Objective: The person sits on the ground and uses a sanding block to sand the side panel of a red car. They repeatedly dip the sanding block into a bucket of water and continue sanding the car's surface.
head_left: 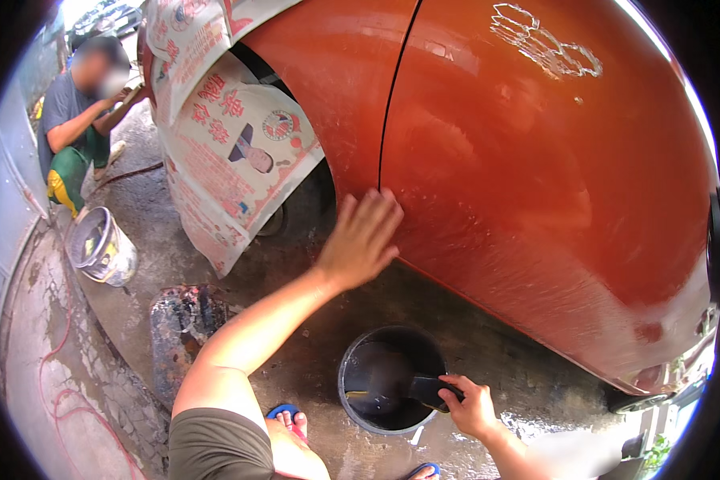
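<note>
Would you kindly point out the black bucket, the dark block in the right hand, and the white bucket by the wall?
black bucket [358, 416], head view, on its near-left rim.
dark block [429, 390], head view, on its top face, gripped by the right hand [472, 408].
white bucket [118, 264], head view, on its outer wall.

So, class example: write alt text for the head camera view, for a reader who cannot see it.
A person's left hand rests flat on a wet orange car panel while the right hand holds a dark object over a black bucket on the concrete. Paper sheets mask the wheel arch; another person crouches beyond a grey bucket.
</note>
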Demonstrator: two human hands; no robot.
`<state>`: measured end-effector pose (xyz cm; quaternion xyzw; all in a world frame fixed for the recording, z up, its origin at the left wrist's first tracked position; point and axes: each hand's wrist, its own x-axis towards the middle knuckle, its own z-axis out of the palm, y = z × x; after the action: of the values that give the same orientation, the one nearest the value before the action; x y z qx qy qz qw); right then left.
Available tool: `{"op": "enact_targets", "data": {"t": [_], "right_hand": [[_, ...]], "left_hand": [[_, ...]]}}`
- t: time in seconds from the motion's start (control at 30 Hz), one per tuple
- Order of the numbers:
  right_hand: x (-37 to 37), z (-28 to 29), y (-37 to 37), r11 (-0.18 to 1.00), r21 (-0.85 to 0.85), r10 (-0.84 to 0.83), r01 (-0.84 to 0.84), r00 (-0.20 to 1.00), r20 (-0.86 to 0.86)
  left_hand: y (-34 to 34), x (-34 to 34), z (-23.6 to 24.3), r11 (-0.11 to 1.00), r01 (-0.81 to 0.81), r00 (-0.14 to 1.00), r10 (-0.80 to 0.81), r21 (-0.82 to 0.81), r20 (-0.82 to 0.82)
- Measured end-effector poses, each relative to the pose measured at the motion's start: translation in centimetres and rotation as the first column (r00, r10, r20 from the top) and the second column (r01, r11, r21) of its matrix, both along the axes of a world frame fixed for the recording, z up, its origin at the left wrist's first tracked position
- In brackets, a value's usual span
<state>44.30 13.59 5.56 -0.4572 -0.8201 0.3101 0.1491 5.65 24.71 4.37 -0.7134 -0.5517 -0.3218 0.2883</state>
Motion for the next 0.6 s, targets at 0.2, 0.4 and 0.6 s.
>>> {"op": "enact_targets", "data": {"t": [0.2, 0.4, 0.6], "right_hand": [[1.3, 1.6, -0.1, 0.999, -0.038, -0.038, 0.033, 0.988, -0.151], [2.7, 1.6, -0.2, 0.970, -0.085, -0.235, 0.228, 0.968, -0.089], [3.0, 0.9, 0.5, 0.909, -0.156, -0.409, 0.386, 0.898, -0.163]], "left_hand": [[-6.6, 12.7, -1.6, 0.158, 0.935, 0.355, -0.440, -0.318, 0.825], [-6.6, 15.4, -0.2, 0.022, 0.923, 0.376, -0.265, -0.385, 0.888], [-5.1, 13.8, -0.3, -0.195, 0.907, 0.379, -0.006, -0.373, 0.925]]}}
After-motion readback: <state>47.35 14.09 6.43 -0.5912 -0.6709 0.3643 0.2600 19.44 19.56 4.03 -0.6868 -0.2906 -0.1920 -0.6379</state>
